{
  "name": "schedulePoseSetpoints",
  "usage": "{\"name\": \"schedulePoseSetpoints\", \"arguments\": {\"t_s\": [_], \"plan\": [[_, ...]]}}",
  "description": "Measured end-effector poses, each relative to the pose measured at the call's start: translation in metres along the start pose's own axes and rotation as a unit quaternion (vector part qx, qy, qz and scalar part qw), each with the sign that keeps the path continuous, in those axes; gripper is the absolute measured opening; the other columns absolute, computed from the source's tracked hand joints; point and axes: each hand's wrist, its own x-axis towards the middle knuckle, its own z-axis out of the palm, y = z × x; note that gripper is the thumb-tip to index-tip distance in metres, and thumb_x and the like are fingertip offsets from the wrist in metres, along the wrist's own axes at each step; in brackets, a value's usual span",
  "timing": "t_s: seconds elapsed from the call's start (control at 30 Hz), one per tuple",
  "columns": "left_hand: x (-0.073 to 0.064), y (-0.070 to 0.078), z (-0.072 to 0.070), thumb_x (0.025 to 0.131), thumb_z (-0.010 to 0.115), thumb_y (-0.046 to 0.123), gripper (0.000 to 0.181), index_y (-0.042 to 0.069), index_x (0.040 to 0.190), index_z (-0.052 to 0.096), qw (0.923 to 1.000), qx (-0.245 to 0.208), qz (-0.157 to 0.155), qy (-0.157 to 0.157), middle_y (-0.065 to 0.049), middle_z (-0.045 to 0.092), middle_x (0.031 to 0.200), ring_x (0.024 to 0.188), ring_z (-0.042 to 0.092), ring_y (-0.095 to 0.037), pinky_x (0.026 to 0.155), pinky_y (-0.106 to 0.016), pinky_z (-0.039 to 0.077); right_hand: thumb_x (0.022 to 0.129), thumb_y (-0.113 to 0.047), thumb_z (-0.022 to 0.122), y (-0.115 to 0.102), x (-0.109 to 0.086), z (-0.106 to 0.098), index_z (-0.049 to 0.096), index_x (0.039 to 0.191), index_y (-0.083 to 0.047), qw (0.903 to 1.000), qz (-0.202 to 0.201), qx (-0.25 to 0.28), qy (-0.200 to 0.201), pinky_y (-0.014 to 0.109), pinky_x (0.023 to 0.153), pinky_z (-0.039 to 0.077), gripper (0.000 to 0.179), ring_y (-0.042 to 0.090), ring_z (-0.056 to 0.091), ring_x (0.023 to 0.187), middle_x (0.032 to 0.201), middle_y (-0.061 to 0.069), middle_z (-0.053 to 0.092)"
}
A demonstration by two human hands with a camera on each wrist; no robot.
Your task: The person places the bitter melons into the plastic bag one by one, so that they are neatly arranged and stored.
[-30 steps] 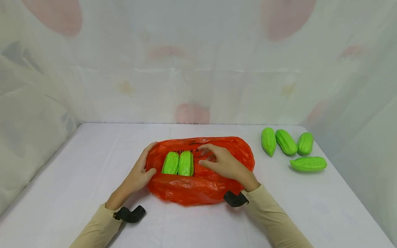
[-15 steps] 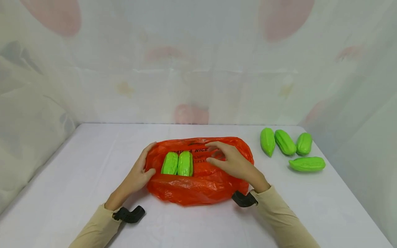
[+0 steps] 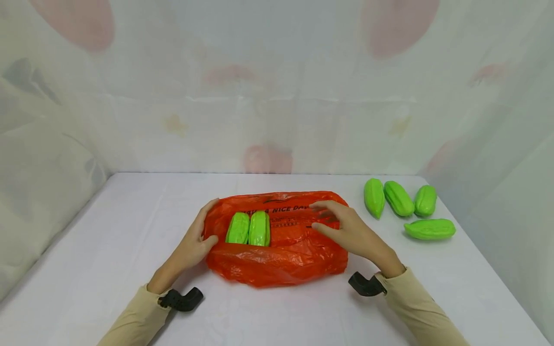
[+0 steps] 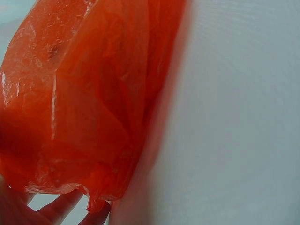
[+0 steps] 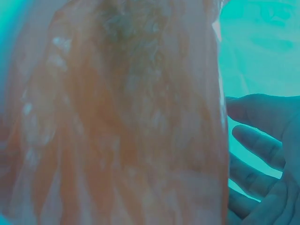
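The left hand (image 3: 195, 242) grips the left end of the red bag (image 3: 277, 264), which lies open on the worktop (image 3: 108, 230) with two green fruits (image 3: 259, 228) side by side in its left half. The right hand (image 3: 352, 233) is loose and holds nothing, fingers spread at the bag's right end, while four more fruits (image 3: 430, 229) lie farther right.
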Motion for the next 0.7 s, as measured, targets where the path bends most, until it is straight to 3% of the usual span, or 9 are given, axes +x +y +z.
{"name": "schedulePoseSetpoints", "arguments": {"t_s": [0.3, 0.7], "plan": [[0.0, 0.001, 0.0, 0.082, 0.045, -0.016, 0.083, 0.011, 0.156, 0.02, 1.0, -0.004, -0.004, -0.004, -0.015, 0.03, 0.158, 0.14, 0.032, -0.035, 0.112, -0.068, 0.024, 0.092, -0.015, 0.069, 0.01, -0.011, -0.005, 0.058, 0.129, -0.008, 0.9996, -0.017, -0.014, 0.019, 0.043, 0.092, 0.054, 0.039, 0.027, 0.067, 0.107, 0.122, 0.007, 0.067], [0.0, 0.001, -0.001, 0.082, 0.046, -0.016, 0.084, 0.013, 0.157, 0.02, 1.0, -0.003, -0.004, -0.004, -0.015, 0.031, 0.158, 0.14, 0.032, -0.035, 0.113, -0.067, 0.024, 0.089, -0.006, 0.07, 0.013, -0.024, -0.022, 0.06, 0.125, -0.004, 0.9961, -0.044, -0.018, 0.074, 0.047, 0.094, 0.053, 0.037, 0.031, 0.068, 0.106, 0.12, 0.012, 0.067]]}}
